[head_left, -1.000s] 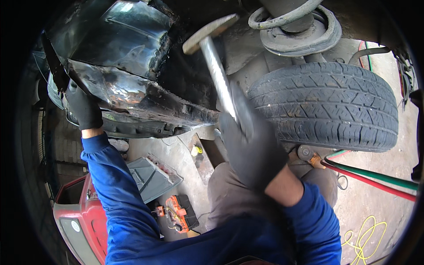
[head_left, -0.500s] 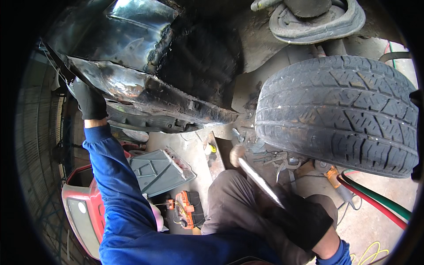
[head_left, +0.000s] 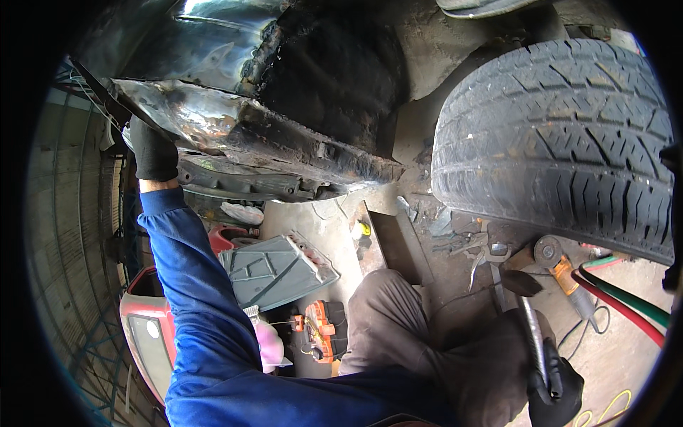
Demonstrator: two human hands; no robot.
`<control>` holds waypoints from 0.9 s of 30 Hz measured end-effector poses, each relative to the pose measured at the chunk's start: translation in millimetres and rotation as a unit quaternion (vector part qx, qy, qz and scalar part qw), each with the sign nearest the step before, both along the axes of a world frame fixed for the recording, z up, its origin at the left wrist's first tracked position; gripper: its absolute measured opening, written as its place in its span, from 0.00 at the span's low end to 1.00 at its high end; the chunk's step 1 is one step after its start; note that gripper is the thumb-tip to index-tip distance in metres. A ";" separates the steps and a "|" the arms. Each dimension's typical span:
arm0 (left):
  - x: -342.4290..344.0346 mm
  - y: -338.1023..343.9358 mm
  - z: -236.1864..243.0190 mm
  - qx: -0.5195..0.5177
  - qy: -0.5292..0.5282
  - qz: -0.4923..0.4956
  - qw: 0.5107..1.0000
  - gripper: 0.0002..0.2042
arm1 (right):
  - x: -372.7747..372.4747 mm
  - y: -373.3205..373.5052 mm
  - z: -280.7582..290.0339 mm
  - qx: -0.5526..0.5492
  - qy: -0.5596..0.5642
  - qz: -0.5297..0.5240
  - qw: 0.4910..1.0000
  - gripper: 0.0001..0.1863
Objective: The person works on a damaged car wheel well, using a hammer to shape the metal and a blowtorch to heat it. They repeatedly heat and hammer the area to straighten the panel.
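Note:
My right hand (head_left: 557, 388), in a black glove, is closed round the metal handle of a hammer (head_left: 534, 331). The dark hammer head points up and away, above my right knee. My left arm reaches far to the left. The black-gloved left hand (head_left: 154, 153) is raised at the left end of a scorched, bare metal car sill (head_left: 213, 121). A dark, narrow metal edge (head_left: 107, 92) crosses in front of its fingers and hides them. Above the sill is a shiny, heat-stained body panel (head_left: 206, 53) with a rough weld seam along its right side.
A large tyre (head_left: 548, 135) stands at the right. An angle grinder (head_left: 562, 274) lies on the floor below it, near red and green hoses (head_left: 626, 313). Loose tools (head_left: 484, 260), a grey panel (head_left: 281, 270), an orange-and-black case (head_left: 327, 331) and a red machine (head_left: 146, 320) surround my legs.
My right hand has swung the hammer down and to the right, away from between my knees. My left hand stays at the sill. The view has shifted a little.

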State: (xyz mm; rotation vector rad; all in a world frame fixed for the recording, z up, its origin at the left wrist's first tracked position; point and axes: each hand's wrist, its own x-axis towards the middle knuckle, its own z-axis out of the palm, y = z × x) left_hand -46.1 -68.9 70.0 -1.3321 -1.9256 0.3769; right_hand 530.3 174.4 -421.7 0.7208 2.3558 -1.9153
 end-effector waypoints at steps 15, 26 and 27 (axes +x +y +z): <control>13.1 13.2 2.9 -0.049 0.148 0.063 0.986 0.14 | 117.5 -88.3 -149.8 -0.026 -0.207 -0.134 0.969 0.30; 14.7 16.3 -1.6 -0.042 0.082 0.021 0.996 0.13 | 87.1 -86.4 -124.0 -0.113 -0.159 -0.164 0.967 0.29; 13.4 16.2 -4.6 -0.023 0.048 0.012 0.999 0.14 | 78.2 -73.9 -107.7 -0.082 -0.124 -0.149 0.978 0.29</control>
